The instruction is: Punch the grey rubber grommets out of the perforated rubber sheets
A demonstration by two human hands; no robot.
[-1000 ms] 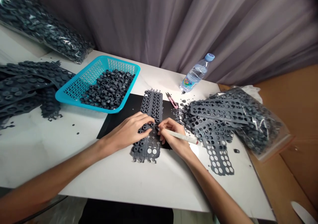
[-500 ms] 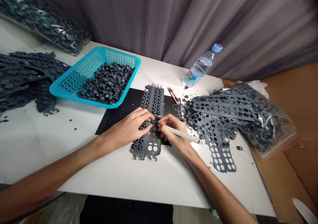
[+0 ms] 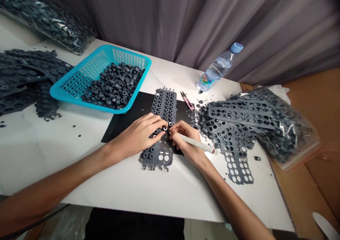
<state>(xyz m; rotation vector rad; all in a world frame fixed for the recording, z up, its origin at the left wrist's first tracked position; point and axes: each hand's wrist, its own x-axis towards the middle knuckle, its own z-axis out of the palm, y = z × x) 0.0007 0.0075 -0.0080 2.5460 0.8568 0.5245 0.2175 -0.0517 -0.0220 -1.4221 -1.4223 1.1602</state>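
Observation:
A dark grey rubber strip (image 3: 162, 116) studded with small round pieces lies lengthwise on a black mat (image 3: 127, 119) in the middle of the white table. My left hand (image 3: 139, 133) lies on the strip, its fingertips pinching a small grey round piece (image 3: 165, 128) at the strip's middle. My right hand (image 3: 186, 140) is closed round a white pen-like tool (image 3: 198, 146), whose tip meets the strip beside that piece. The near end of the strip shows empty round holes.
A turquoise basket (image 3: 79, 80) of loose grey rings stands at the left. Emptied perforated strips (image 3: 233, 126) pile up on the right beside a plastic bag of parts (image 3: 287, 126). Pink snips (image 3: 187, 101) and a water bottle (image 3: 219, 68) lie behind. More strips (image 3: 21, 80) sit far left.
My view has shifted slightly, moving things in the picture. My left fingertips have lifted a round piece free at the strip's middle, leaving a pale hole. Both hands stay where they were.

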